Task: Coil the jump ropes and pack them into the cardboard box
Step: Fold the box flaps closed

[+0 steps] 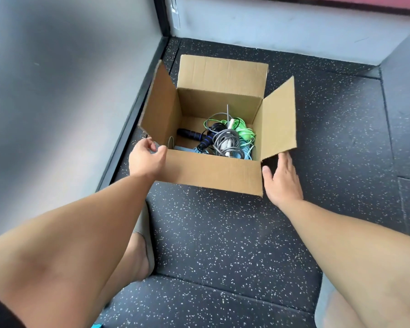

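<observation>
An open cardboard box (213,171) stands on the speckled black floor with its flaps raised. Inside lie several coiled jump ropes: a grey one (227,143), a green one (243,132), a light blue one (247,153) and a black one with dark handles (189,134). My left hand (146,158) is at the box's near left corner, its thumb and fingers curled by the lower edge of the left flap. My right hand (281,178) lies flat against the box's right side, fingers straight, just under the right flap.
A grey wall (57,91) with a black base strip runs along the left, close to the box. A white wall (270,27) closes the back. My knees (137,261) are near the bottom of the view. Floor mat (223,233) lies between me and the box.
</observation>
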